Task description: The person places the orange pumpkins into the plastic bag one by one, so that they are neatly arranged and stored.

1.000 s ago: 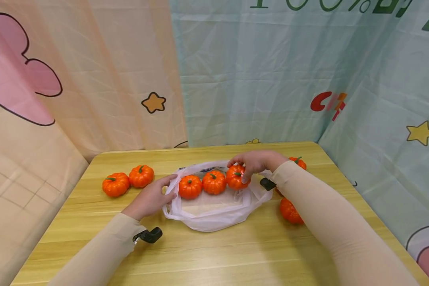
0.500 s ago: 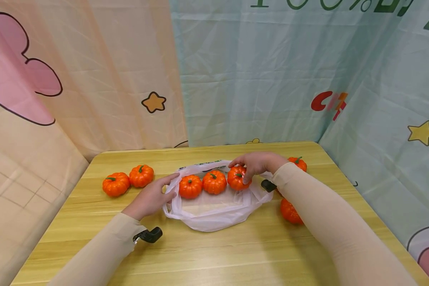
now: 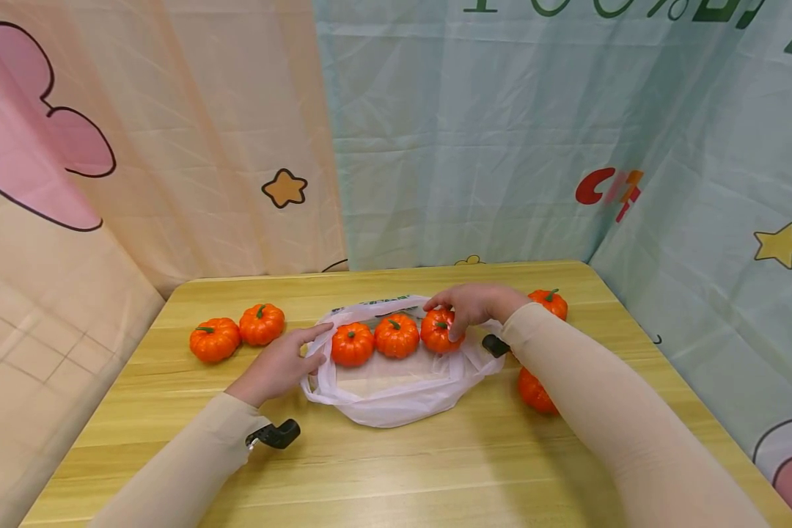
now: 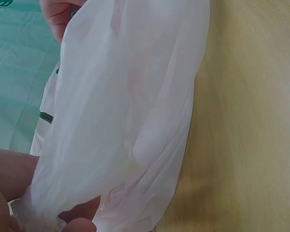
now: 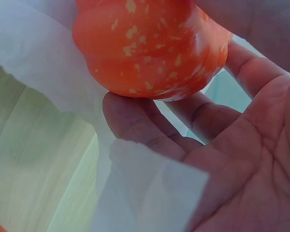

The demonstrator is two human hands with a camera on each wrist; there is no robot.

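A white plastic bag [image 3: 396, 412] lies with its mouth spread wide at the middle of the table. Inside it, a small orange pumpkin [image 3: 353, 345] and another pumpkin [image 3: 396, 336] sit side by side. My left hand [image 3: 279, 368] holds the bag's left rim; in the left wrist view the thin plastic [image 4: 125, 111] runs between thumb and fingers. At the right end of the mouth, my right hand [image 3: 477, 305] grips a third pumpkin [image 3: 437, 334]. The right wrist view has this pumpkin's speckled side [image 5: 150, 53] against the fingers, with white plastic beside it.
Two pumpkins [image 3: 215, 340] [image 3: 262, 324] stand left of the bag on the wooden table [image 3: 383, 477]. On the right, a pumpkin [image 3: 551, 302] and another pumpkin [image 3: 534, 392] are partly hidden by my right sleeve [image 3: 587, 389]. Printed curtains [image 3: 462, 161] hang close behind the table.
My right hand has lowered very slightly with the pumpkin in its grip, and more green print shows on the bag's back rim. The left hand stays where it was.
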